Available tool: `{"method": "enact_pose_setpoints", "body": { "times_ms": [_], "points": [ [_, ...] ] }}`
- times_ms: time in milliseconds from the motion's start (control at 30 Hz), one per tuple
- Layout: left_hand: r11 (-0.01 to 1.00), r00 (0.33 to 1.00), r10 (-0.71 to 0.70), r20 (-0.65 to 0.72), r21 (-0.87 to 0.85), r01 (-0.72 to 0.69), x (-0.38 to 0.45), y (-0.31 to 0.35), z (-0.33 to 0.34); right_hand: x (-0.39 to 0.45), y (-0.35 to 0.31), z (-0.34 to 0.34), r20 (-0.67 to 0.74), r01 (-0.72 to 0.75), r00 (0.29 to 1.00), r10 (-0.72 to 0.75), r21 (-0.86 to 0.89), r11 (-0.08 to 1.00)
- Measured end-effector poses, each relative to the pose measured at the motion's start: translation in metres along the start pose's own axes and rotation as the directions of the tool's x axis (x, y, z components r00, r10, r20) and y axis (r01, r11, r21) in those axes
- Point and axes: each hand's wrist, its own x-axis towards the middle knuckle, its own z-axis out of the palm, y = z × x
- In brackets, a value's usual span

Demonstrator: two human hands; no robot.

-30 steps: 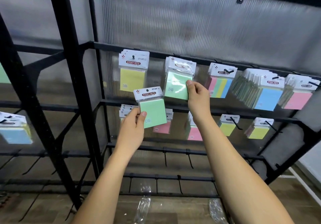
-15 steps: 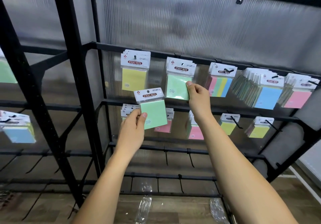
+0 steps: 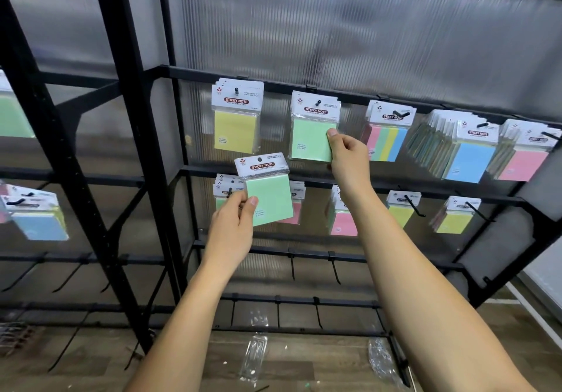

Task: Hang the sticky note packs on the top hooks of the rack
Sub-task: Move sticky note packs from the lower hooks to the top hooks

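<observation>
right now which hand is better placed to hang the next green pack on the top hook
Left hand: it holds the loose green pack just below the top hook. The right hand is busy pinching the hung green packs.

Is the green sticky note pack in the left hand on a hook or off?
Off. The left hand holds the green pack below the top row; its hang hole is empty.

Your left hand (image 3: 232,227) pinches a loose green pack (image 3: 267,191) by its lower left corner, below the top rail (image 3: 365,97). Your right hand (image 3: 346,156) grips the right edge of a green pack hanging on the second top hook (image 3: 318,102). Yellow (image 3: 235,131), striped (image 3: 386,142), blue (image 3: 470,160) and pink (image 3: 523,163) packs hang alongside.
</observation>
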Motion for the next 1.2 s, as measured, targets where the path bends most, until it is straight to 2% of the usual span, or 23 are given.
{"method": "enact_pose_setpoints", "body": {
  "times_ms": [200, 333, 433, 567, 667, 767, 900, 1000, 1200],
  "points": [
    [1.000, 1.000, 0.015, -0.011, -0.009, -0.015, 0.001, 0.002, -0.004, -0.008, 0.014, -0.002, 0.013, -0.078, 0.997, 0.080, -0.098, 0.992],
    [0.998, 0.998, 0.062, -0.031, -0.005, -0.062, 0.008, 0.009, -0.005, -0.020, 0.028, -0.004, 0.126, -0.197, 0.969, 0.213, -0.124, 0.972],
    [0.994, 0.994, 0.104, -0.034, -0.007, -0.105, 0.016, 0.019, -0.004, -0.034, 0.022, -0.005, 0.234, -0.150, 0.959, 0.159, -0.058, 0.987],
    [0.982, 0.982, 0.189, -0.010, 0.014, -0.189, 0.032, 0.030, 0.002, -0.048, 0.005, -0.008, 0.305, 0.024, 0.952, -0.024, 0.003, 1.000],
    [0.972, 0.972, 0.234, 0.019, 0.034, -0.235, 0.043, 0.040, 0.008, -0.048, -0.002, -0.011, 0.253, 0.141, 0.959, -0.131, -0.023, 0.990],
    [0.958, 0.964, 0.256, 0.068, 0.112, -0.262, 0.055, 0.047, 0.012, -0.041, -0.001, -0.014, 0.160, 0.189, 0.971, -0.180, -0.043, 0.981],
    [0.920, 0.958, 0.251, 0.137, 0.273, -0.280, 0.068, 0.053, 0.014, -0.030, 0.001, -0.014, 0.045, 0.199, 0.980, -0.196, -0.069, 0.978],
    [0.899, 0.964, 0.230, 0.133, 0.350, -0.263, 0.070, 0.048, 0.014, -0.023, 0.002, -0.014, -0.043, 0.175, 0.983, -0.179, -0.083, 0.981],
    [0.854, 0.970, 0.126, 0.206, 0.475, -0.212, 0.063, 0.019, 0.021, -0.013, -0.008, -0.010, -0.059, 0.175, 0.982, -0.179, -0.071, 0.982]
  ]
}}
